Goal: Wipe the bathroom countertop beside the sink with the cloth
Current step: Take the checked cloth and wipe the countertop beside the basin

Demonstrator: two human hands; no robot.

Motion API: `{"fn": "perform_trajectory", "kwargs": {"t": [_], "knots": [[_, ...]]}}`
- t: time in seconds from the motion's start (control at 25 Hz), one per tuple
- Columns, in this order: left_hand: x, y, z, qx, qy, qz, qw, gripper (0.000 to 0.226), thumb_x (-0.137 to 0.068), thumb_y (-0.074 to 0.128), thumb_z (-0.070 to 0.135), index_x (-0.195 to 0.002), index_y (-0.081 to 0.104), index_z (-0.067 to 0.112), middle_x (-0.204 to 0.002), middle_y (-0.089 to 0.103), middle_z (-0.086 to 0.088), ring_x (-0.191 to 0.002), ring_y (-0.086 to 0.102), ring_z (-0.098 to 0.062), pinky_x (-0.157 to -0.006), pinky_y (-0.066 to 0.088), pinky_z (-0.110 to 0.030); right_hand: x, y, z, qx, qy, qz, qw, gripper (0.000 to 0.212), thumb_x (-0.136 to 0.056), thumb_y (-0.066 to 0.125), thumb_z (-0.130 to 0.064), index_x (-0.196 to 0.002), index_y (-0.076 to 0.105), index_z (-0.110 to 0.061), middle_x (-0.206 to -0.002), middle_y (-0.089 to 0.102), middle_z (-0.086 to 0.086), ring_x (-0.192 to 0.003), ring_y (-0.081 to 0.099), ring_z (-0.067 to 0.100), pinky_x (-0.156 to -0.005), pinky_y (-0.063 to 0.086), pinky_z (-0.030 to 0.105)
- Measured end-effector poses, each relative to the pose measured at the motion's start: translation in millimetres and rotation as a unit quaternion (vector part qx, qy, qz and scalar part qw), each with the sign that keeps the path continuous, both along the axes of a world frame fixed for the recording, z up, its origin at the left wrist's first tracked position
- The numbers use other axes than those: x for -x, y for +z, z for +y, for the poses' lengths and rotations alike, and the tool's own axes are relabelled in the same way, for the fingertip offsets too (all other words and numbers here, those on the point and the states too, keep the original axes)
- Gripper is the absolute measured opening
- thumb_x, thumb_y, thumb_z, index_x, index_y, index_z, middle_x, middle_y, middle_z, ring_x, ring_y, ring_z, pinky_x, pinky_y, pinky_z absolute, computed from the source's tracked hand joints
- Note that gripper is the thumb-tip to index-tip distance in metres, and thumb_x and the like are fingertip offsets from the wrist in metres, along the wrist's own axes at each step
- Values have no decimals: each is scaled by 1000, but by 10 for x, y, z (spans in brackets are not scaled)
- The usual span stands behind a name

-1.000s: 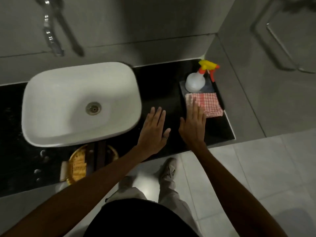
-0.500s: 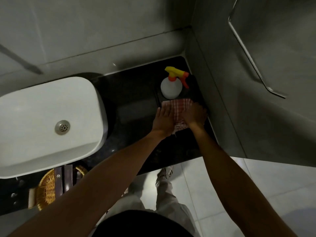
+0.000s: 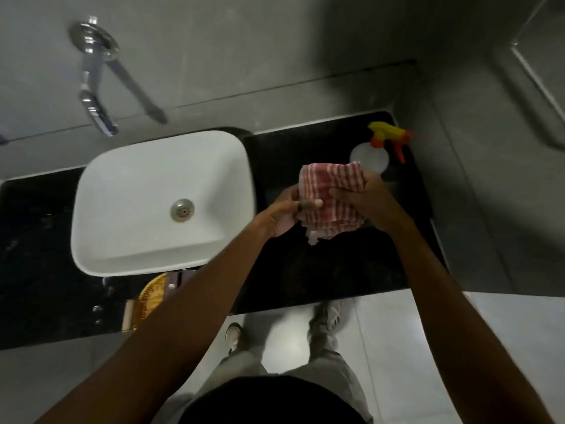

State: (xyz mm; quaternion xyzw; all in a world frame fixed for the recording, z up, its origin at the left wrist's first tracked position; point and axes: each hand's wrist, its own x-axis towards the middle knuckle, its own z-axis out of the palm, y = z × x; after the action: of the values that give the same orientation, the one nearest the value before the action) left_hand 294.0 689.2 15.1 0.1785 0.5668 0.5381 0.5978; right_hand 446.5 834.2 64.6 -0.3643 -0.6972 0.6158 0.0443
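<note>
A red-and-white checked cloth (image 3: 331,191) is bunched up and lifted above the black countertop (image 3: 324,267), to the right of the white sink (image 3: 153,203). My left hand (image 3: 284,214) grips the cloth's left edge with thumb and fingers. My right hand (image 3: 363,198) is closed on its right side. A loose corner of the cloth hangs down between my hands.
A white spray bottle (image 3: 374,154) with a yellow-and-orange trigger stands at the back right corner, just behind the cloth. A chrome tap (image 3: 94,96) juts from the grey wall over the sink. A wicker basket (image 3: 149,298) sits below the counter's front edge. A grey wall bounds the right side.
Both hands reached the cloth lying flat by the spray bottle, closed on it, and have lifted it off the counter, bunched, toward the sink side.
</note>
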Motion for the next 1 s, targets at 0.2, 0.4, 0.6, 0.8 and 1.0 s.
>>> {"fn": "perform_trajectory", "kwargs": {"t": [0.2,0.4,0.6,0.8,1.0], "knots": [[1086,601,-1559,26,177,131,975,35,-87,80,26,-122,76,19,-115,82,-6,-106,79,-29,-100,61,-53,1140,404,-1309,-119,12,0,993,43,-90,75,-39,-127,69,-18,-110,75,-8,-99,73,8,-90,59,28],[2182,849,-3840,48,258,165,951,30,-96,71,20,-125,72,26,-121,80,-3,-115,76,-27,-96,62,-42,2260,453,-3211,-52,73,75,993,27,-96,71,-25,-122,71,-14,-111,77,-2,-102,75,14,-95,63,38],[2579,399,-5860,197,234,129,943,38,-94,71,15,-132,69,20,-123,77,-12,-117,71,-39,-99,59,-54,2932,-33,-5027,-128,168,-95,973,30,-89,74,-18,-117,75,-6,-115,78,14,-109,73,29,-85,52,29],[2276,-321,-6217,289,146,76,943,45,-97,70,2,-141,62,4,-134,70,-23,-122,70,-43,-103,58,-56,2856,-605,-5596,-198,248,-301,899,39,-101,56,-20,-135,60,-2,-135,64,20,-126,62,40,-102,50,45],[2366,-476,-6113,314,136,328,881,52,-101,67,26,-150,52,15,-148,59,-10,-136,59,-30,-111,54,-49,2763,-773,-5905,-330,173,-290,882,44,-97,49,-12,-135,47,8,-133,58,26,-119,60,44,-97,54,49]]}}
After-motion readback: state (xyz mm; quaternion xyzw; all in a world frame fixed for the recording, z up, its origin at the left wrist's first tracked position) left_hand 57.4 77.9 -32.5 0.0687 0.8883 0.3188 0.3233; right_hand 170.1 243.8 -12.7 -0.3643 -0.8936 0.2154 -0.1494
